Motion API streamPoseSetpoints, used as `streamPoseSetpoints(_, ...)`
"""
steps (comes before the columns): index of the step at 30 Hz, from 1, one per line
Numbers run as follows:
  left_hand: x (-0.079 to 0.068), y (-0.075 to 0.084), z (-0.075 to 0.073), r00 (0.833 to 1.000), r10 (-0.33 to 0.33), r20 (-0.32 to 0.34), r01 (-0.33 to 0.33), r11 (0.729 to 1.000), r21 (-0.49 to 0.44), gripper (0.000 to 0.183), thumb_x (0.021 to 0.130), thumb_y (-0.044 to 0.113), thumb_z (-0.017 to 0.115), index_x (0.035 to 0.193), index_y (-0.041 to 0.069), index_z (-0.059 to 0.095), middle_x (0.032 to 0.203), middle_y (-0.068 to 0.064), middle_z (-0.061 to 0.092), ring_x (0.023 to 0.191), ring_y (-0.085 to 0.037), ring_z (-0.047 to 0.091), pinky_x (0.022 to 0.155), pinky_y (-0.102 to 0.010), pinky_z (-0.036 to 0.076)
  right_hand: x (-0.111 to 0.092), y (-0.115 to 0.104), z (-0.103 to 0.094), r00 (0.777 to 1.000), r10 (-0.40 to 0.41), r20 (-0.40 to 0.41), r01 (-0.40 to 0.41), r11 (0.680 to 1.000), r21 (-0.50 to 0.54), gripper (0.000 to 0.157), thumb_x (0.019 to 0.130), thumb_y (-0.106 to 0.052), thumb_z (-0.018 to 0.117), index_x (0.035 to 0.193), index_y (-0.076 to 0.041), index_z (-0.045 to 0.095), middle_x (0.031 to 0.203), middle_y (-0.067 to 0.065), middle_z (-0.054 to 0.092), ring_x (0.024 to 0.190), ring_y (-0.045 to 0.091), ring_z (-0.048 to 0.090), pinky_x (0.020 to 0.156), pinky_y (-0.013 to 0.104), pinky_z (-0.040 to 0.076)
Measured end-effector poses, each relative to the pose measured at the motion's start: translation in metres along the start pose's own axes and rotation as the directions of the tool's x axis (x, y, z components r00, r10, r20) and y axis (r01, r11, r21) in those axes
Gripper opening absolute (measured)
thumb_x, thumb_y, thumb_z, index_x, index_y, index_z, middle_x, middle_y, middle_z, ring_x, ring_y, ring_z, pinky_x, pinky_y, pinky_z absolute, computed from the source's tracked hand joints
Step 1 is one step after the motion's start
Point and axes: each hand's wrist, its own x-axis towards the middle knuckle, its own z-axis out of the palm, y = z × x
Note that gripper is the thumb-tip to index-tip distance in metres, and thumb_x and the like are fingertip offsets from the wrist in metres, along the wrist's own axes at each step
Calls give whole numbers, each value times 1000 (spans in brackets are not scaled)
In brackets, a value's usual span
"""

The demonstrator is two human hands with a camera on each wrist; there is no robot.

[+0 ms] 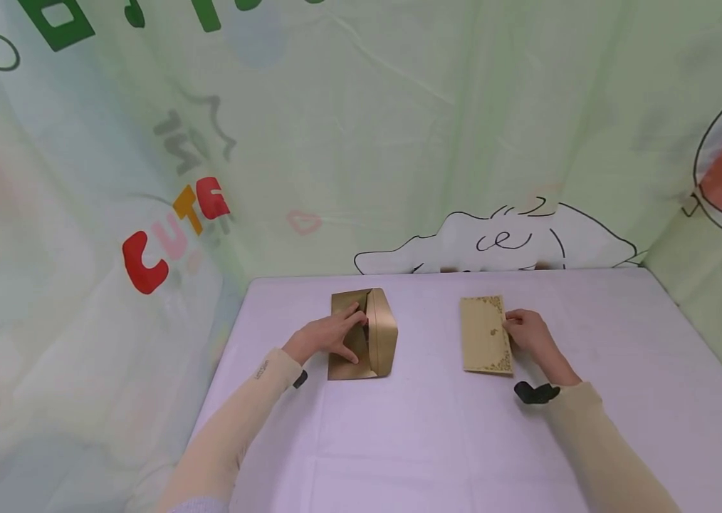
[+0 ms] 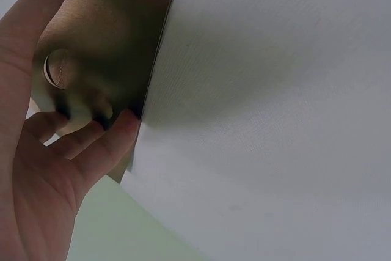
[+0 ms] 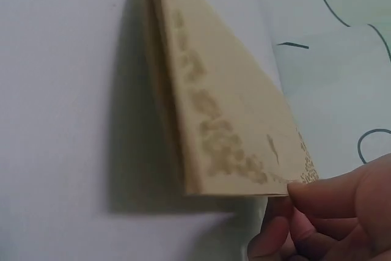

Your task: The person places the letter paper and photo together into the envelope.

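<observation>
Pinching cream card (image 1: 481, 335) edgewise with right hand (image 1: 530, 333); splaying left hand (image 1: 335, 333) on gold envelope (image 1: 383, 336); possible creasing from excess pressure.

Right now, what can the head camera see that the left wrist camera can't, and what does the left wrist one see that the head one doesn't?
Only the head view shows the right hand pinching the edge of a patterned card, and the big red letter C on the hanging cloth.

Only the left wrist view shows a small curved cut in the gold paper.

Both show the left hand touching the gold envelope, and the pale tablecloth.
</observation>
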Motion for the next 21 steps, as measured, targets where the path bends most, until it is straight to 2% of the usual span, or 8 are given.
streamPoseSetpoints(5,0,-2,1,1000,17,-6,-17,1000,5,80,78,56,81,136,23,36,167,-22,14,141,-34,47,107,-42,47,1,-8,3,999,-37,-12,37,998,47,42,102,-10,49,134,17,49,121,35,61,100,34,61,74,30,49)
streamPoseSetpoints(11,2,-4,3,1000,19,-12,-19,1000,3,82,77,57,80,136,22,36,167,-22,14,137,-33,50,107,-42,48,3,-27,12,999,-35,0,34,994,99,43,102,-10,48,136,16,47,120,33,62,99,32,63,72,27,51)
streamPoseSetpoints(21,1,-2,2,1000,3,-5,-3,1000,-6,81,78,55,81,137,22,37,167,-21,13,140,-33,47,106,-42,48,9,-57,46,997,-74,27,70,989,134,40,101,-9,51,134,14,51,115,30,65,96,31,63,68,25,48)
